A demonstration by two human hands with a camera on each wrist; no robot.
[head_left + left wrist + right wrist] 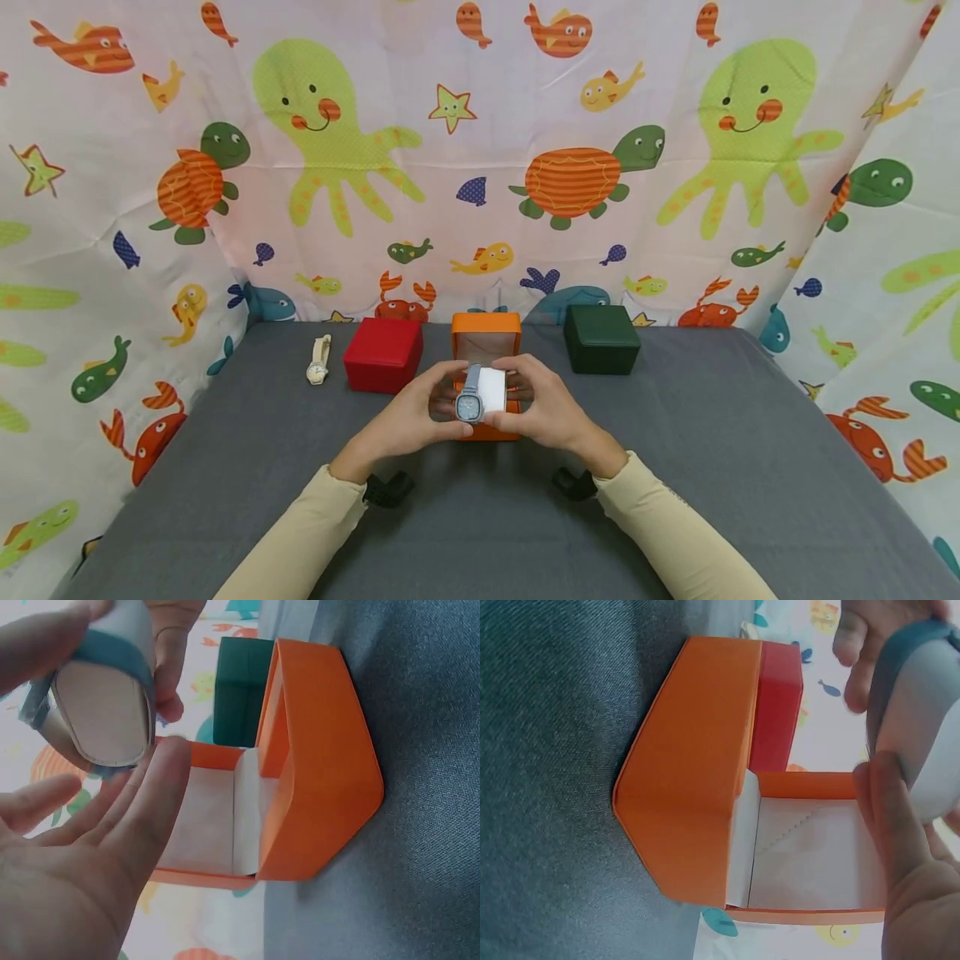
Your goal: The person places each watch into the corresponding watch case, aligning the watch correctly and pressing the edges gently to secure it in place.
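Note:
A light-blue-strapped wristwatch (469, 407) is wrapped around one end of a white cushion (493, 387), held up in front of an open orange box (486, 322). My left hand (416, 408) holds the watch end, thumb at its lower edge and index finger at the upper strap. On the other side, my right hand (553, 406) grips the cushion between thumb and fingers. From the left wrist view, the back of the watch case (103, 712) faces the camera. The box's pale lining (817, 859) shows in the right wrist view.
A closed red box (384, 354) stands left of the orange one, a closed dark green box (602, 340) to its right. Farther left lies a cream-strapped watch (318, 360). Grey cloth (480, 525) covers the table; a sea-animal print curtain (465, 150) hangs behind.

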